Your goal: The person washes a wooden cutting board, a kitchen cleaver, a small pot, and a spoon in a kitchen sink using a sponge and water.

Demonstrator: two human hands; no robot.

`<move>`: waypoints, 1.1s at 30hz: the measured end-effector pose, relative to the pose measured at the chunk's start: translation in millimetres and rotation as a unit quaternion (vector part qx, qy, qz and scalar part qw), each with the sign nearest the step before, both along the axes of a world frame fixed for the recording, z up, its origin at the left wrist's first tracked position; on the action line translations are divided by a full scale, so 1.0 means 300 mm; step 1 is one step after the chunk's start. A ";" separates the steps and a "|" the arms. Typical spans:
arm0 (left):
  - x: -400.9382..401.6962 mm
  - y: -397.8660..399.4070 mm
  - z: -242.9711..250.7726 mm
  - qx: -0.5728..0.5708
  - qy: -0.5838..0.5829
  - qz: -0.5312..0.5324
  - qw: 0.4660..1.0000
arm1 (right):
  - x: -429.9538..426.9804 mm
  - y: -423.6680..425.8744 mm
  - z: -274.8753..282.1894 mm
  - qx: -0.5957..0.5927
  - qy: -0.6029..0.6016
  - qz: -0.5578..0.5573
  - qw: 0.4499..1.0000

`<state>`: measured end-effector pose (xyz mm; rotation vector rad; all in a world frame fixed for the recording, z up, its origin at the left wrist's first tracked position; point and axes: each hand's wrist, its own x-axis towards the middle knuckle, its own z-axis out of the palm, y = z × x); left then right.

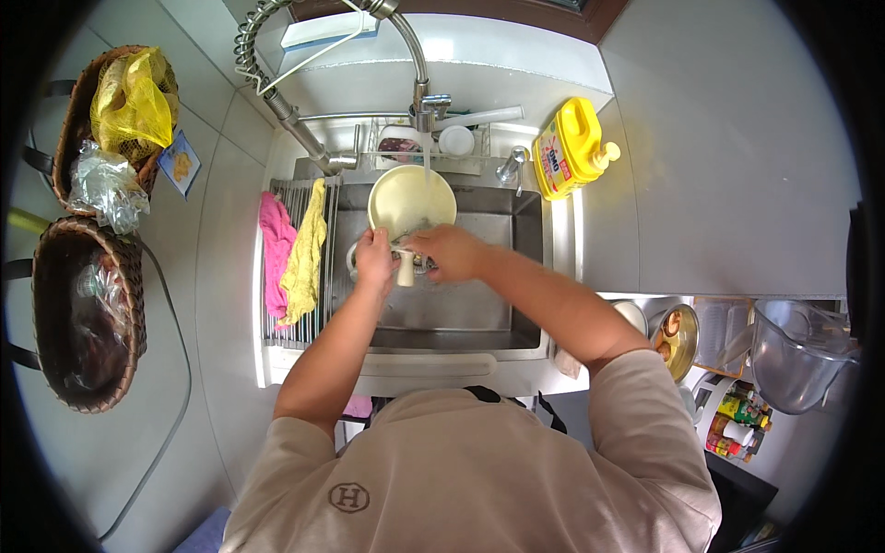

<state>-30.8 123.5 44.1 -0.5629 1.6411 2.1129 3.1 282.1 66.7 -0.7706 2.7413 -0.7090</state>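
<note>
A pale yellow round pan (408, 197) is tilted in the stainless steel sink (442, 318), and water runs into it from the faucet (422, 110). My left hand (375, 261) grips the pan's near rim at the left. Beside it, my right hand (446, 253) touches the rim area with bent fingers; whether it holds something is hidden. A short cream handle (406, 269) points towards me between the hands. Under them lies another item with a pale rim, mostly covered.
Pink (276, 249) and yellow cloths (304, 256) hang over a roll-up rack (332, 276) at the sink's left. A yellow detergent bottle (567, 152) stands at the back right. Woven baskets (131, 276) are at the far left; bowls (681, 345) and a clear plastic jug (795, 359) are at the right.
</note>
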 end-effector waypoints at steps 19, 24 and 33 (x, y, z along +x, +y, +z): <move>-0.099 -0.179 0.011 0.223 -0.023 -0.181 0.957 | -0.019 0.102 0.060 0.006 0.252 0.032 0.967; 0.109 -0.089 0.000 0.301 -0.052 -0.115 0.945 | -0.012 -0.004 0.074 -0.016 0.267 -0.071 0.961; 0.010 0.012 0.045 0.184 -0.062 0.021 0.981 | -0.004 0.009 0.043 -0.006 0.245 -0.060 0.968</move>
